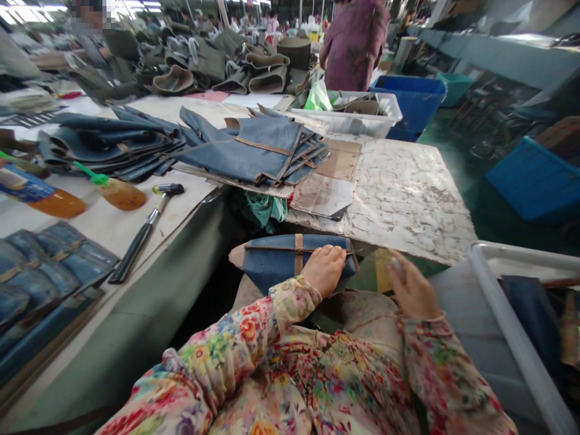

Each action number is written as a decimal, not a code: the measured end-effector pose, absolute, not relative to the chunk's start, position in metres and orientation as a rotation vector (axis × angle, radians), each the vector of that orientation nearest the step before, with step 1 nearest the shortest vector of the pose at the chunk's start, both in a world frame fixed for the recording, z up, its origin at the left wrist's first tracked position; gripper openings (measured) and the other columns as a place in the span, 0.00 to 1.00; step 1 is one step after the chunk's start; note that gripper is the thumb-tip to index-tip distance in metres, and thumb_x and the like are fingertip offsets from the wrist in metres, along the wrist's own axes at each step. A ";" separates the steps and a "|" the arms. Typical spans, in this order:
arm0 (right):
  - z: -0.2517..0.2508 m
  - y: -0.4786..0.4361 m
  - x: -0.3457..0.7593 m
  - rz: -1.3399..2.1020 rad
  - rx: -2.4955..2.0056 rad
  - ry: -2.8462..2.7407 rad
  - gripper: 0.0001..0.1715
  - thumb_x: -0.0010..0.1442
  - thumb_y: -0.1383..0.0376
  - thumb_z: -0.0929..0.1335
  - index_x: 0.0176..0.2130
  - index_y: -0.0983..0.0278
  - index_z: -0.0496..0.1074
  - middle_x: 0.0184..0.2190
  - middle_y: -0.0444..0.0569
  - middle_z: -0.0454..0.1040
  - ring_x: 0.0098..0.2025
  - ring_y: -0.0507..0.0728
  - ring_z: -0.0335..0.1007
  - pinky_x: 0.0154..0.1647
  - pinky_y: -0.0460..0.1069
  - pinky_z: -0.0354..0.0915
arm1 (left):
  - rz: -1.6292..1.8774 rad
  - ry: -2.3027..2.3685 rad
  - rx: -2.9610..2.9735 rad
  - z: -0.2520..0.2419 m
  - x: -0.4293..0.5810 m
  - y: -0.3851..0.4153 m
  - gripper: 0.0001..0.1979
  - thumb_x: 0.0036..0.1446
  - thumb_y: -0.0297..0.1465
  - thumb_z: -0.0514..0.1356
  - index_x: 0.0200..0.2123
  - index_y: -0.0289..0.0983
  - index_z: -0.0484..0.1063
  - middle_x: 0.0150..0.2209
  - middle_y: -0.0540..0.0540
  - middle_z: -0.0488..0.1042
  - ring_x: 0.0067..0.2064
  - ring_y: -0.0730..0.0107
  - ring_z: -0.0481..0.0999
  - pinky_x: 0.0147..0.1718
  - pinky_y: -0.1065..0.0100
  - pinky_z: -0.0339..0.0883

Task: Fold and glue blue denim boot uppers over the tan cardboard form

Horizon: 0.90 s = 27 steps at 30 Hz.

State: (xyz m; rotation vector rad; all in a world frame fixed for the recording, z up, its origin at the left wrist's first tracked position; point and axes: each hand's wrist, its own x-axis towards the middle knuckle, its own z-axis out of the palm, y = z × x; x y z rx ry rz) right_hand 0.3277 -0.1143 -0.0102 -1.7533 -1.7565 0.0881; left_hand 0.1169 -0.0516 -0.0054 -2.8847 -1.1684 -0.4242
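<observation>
Floral sleeves (235,341) covered both forearms, which reached forward over the lap. Left hand (324,270) lay palm down on a blue panel (276,263) with a tan strip, open and pressing rather than grasping. The panel sat across the lap, its pointed end toward the left of the frame. Right hand (410,287) was raised just beside the panel, with its fingers drawn together; whether they pinched anything small could not be told. A metal-railed cart (512,302) stood at the right edge. Ahead, a worn white board (403,193) partly carried a stack of blue panels (249,148). On the table at left lay a black-handled hammer (140,232) and an amber bottle (118,194). Farther off were a white crate (344,115), a blue bin (412,103), and a co-worker (356,45) in a mauve top.
</observation>
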 end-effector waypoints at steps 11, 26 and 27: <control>-0.031 -0.100 0.325 -0.019 -1.775 -1.927 0.29 0.62 0.52 0.55 0.49 0.67 0.69 0.40 0.56 0.69 0.43 0.59 0.65 0.45 0.54 0.64 | -0.429 -1.149 -2.882 -0.006 0.125 -0.051 0.18 0.64 0.35 0.44 0.52 0.36 0.61 0.46 0.46 0.68 0.48 0.66 0.63 0.43 0.62 0.55; -0.021 -0.091 0.257 -0.043 -1.647 -2.058 0.20 0.63 0.63 0.57 0.52 0.62 0.67 0.43 0.53 0.68 0.46 0.59 0.61 0.48 0.54 0.62 | -0.428 -1.213 -2.874 0.000 0.090 -0.052 0.16 0.63 0.31 0.45 0.51 0.34 0.63 0.43 0.44 0.69 0.47 0.66 0.64 0.46 0.64 0.57; -0.019 -0.090 0.252 -0.017 -1.640 -2.081 0.20 0.63 0.63 0.57 0.52 0.62 0.67 0.43 0.53 0.68 0.46 0.59 0.61 0.48 0.54 0.63 | -0.433 -1.232 -2.864 0.001 0.087 -0.052 0.16 0.63 0.31 0.45 0.50 0.34 0.63 0.43 0.44 0.69 0.47 0.66 0.65 0.46 0.64 0.57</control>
